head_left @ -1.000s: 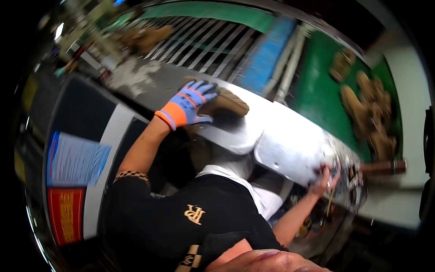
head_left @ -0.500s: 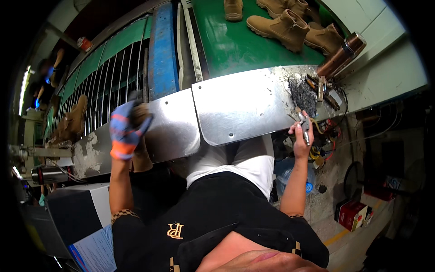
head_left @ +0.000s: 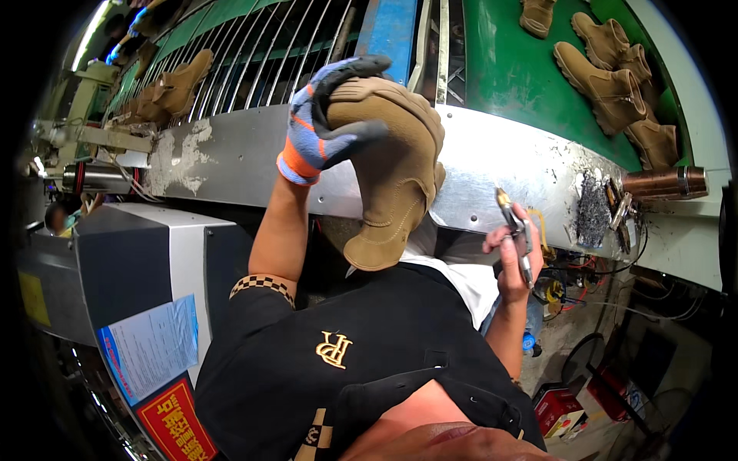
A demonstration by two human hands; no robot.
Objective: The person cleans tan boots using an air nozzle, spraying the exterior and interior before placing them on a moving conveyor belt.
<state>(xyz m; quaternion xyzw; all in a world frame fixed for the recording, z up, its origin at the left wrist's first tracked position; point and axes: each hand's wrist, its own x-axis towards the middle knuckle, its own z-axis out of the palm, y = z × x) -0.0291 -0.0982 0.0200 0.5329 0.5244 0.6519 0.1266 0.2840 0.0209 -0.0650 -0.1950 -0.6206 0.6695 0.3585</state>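
Note:
My left hand, in a blue-grey and orange glove with dark fingers, grips a tan boot around its toe and sole. The boot is held up over the metal ledge, its shaft pointing down toward my body. In my bare right hand is a slim silver hand tool with a brass-coloured tip, pointing up and away from me. The tool and the boot are apart. A thin yellowish hose shows behind the right hand; whether it joins the tool I cannot tell.
The metal ledge crosses in front of me. On its right are dark shavings, small tools and a copper-coloured flask. More tan boots stand on the green surface. Further boots line the rod rack at left. A grey machine stands left.
My left hand has brought the boot from the left end of the ledge to in front of my chest. The right hand still holds the tool, now away from the shavings. My view has turned.

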